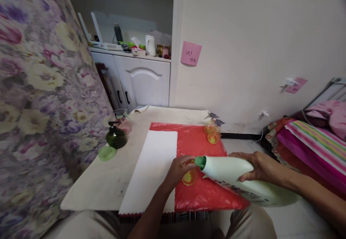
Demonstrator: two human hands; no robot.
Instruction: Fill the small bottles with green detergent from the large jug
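Observation:
My right hand [256, 167] grips a large pale green jug [238, 179], tipped on its side with its green spout [200, 161] pointing left. The spout sits just above a small orange bottle [189, 177], which my left hand [180, 168] holds upright on the red plastic sheet [200, 195]. A white cloth [154, 167] lies on the sheet's left part, under my left wrist.
Two orange spray bottles [213, 131] stand at the sheet's far right corner. A dark green spray bottle [116, 136], a green cap [107, 153] and a pink bottle [125, 123] sit at the table's left. A floral curtain hangs left; bedding lies right.

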